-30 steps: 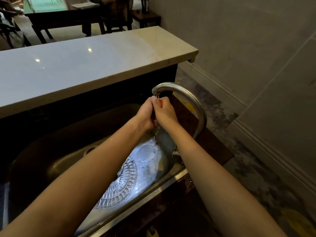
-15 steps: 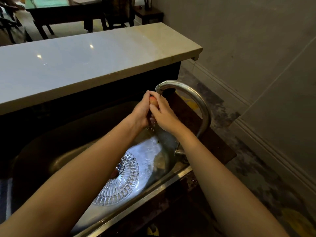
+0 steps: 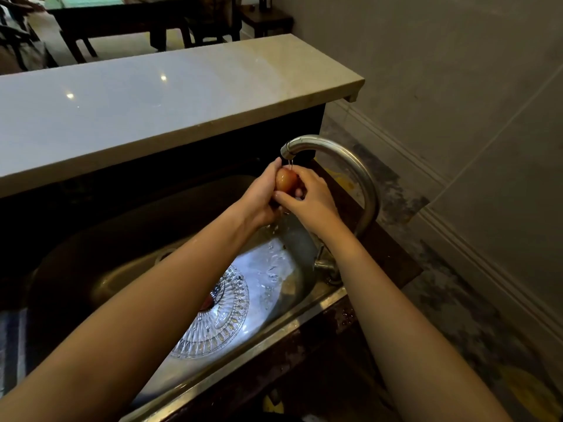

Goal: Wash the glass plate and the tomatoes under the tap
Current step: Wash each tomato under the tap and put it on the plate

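Observation:
A reddish tomato (image 3: 285,180) sits between my left hand (image 3: 259,198) and my right hand (image 3: 310,200), both closed around it just under the spout of the curved metal tap (image 3: 350,156). A thin stream of water falls onto the tomato. Below my arms, the patterned glass plate (image 3: 225,318) lies in the bottom of the steel sink (image 3: 243,351). Another red tomato (image 3: 207,303) shows partly on the plate, mostly hidden by my left forearm.
A pale stone counter (image 3: 146,108) runs behind the sink. The tap's lever (image 3: 323,264) sticks out at its base. A grey wall and skirting stand to the right, with dark furniture (image 3: 122,22) beyond the counter.
My hands have parted slightly, so more of the tomato shows between them under the spout. The view has shifted a little; the plate lies where it was.

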